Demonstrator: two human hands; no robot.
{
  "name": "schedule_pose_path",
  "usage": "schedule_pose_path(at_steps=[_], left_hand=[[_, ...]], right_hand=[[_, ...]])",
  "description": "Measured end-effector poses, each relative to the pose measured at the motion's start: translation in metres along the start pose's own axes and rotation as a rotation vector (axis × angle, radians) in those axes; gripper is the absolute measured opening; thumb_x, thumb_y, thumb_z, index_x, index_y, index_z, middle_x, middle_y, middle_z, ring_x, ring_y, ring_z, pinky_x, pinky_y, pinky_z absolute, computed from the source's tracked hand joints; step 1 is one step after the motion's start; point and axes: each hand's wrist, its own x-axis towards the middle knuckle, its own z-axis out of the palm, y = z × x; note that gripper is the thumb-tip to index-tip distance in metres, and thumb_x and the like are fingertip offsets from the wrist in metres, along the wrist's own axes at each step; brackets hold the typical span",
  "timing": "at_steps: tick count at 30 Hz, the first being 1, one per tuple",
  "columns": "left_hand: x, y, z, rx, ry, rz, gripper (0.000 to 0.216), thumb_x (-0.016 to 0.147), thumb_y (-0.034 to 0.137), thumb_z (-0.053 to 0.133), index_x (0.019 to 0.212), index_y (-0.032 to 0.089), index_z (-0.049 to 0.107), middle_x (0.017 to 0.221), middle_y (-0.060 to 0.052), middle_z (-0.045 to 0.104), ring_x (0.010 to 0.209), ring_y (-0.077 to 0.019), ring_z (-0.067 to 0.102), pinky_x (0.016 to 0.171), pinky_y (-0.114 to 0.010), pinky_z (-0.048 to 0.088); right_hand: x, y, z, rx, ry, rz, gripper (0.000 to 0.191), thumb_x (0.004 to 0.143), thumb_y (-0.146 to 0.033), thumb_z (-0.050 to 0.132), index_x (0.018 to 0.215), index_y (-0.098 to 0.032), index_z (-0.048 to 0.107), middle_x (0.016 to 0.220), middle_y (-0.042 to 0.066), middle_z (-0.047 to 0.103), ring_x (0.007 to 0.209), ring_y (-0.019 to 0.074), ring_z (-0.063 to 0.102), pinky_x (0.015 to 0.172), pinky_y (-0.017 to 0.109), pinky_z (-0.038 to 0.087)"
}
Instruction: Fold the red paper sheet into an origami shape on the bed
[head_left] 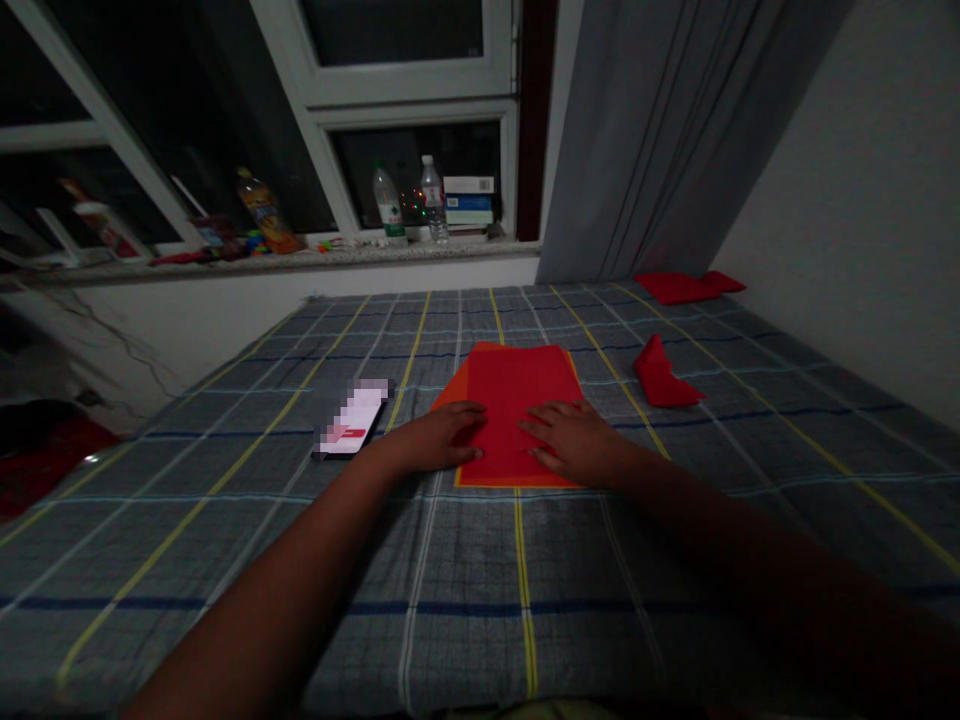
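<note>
A stack of paper lies on the plaid bed cover, with a red sheet (517, 385) on top and orange sheets (448, 393) showing at its edges. My left hand (442, 437) rests flat on the left side of the red sheet, its fingers stretched out. On the right side of the same sheet lies my right hand (574, 440), fingers spread and pointing left. Neither hand grips anything. To the right is a folded red paper piece (661, 375), standing partly raised. A phone (356, 418) with a lit, blurred-out screen lies left of my left hand.
Red items (679, 288) lie at the bed's far right corner, by the grey curtain (637, 130). On the windowsill stand plastic bottles (390, 208), an orange drink bottle (268, 212) and a pile of boxes or books (469, 203). The plaid cover (465, 600) stretches beneath everything.
</note>
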Motion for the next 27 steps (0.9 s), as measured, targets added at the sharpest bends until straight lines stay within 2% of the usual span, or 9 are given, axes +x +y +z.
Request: schedule_pose_path(at_steps=[6, 13, 16, 21, 27], left_hand=[[-0.002, 0.006, -0.007, -0.003, -0.046, 0.015, 0.057, 0.090, 0.043, 0.062, 0.140, 0.017, 0.053, 0.155, -0.013, 0.041, 0.141, -0.0244, 0.042, 0.117, -0.037, 0.031], [0.002, 0.014, 0.000, 0.025, -0.031, 0.129, 0.052, 0.092, 0.040, 0.060, 0.141, 0.022, 0.053, 0.153, -0.011, 0.044, 0.141, -0.0230, 0.041, 0.118, -0.039, 0.030], [0.003, 0.014, 0.002, 0.014, -0.025, 0.132, 0.052, 0.092, 0.040, 0.060, 0.140, 0.021, 0.054, 0.152, -0.012, 0.045, 0.141, -0.0235, 0.042, 0.118, -0.039, 0.030], [0.004, 0.012, 0.004, 0.005, -0.020, 0.129, 0.052, 0.091, 0.040, 0.062, 0.139, 0.021, 0.055, 0.152, -0.012, 0.046, 0.140, -0.0243, 0.042, 0.118, -0.040, 0.031], [0.003, 0.013, 0.005, -0.009, -0.016, 0.117, 0.052, 0.090, 0.039, 0.063, 0.139, 0.020, 0.055, 0.152, -0.013, 0.046, 0.140, -0.0253, 0.043, 0.117, -0.041, 0.032]], right_hand=[[0.000, -0.001, -0.001, -0.006, 0.004, 0.005, 0.046, 0.098, -0.041, 0.045, 0.140, -0.023, 0.052, 0.145, 0.014, 0.053, 0.127, 0.0350, 0.050, 0.100, 0.055, 0.039], [0.001, -0.006, 0.003, -0.009, 0.015, -0.014, 0.049, 0.100, -0.044, 0.041, 0.143, -0.023, 0.051, 0.151, 0.012, 0.048, 0.134, 0.0362, 0.044, 0.108, 0.057, 0.033], [0.002, -0.008, 0.008, -0.004, 0.013, -0.015, 0.053, 0.100, -0.047, 0.040, 0.146, -0.021, 0.048, 0.153, 0.012, 0.045, 0.136, 0.0369, 0.043, 0.109, 0.058, 0.032], [0.005, -0.009, 0.016, 0.002, 0.036, 0.000, 0.050, 0.102, -0.041, 0.036, 0.146, -0.022, 0.048, 0.153, 0.011, 0.046, 0.137, 0.0349, 0.043, 0.111, 0.054, 0.032], [0.008, -0.009, 0.015, 0.012, 0.032, 0.015, 0.051, 0.100, -0.042, 0.040, 0.146, -0.022, 0.049, 0.153, 0.012, 0.046, 0.135, 0.0355, 0.045, 0.111, 0.053, 0.034]])
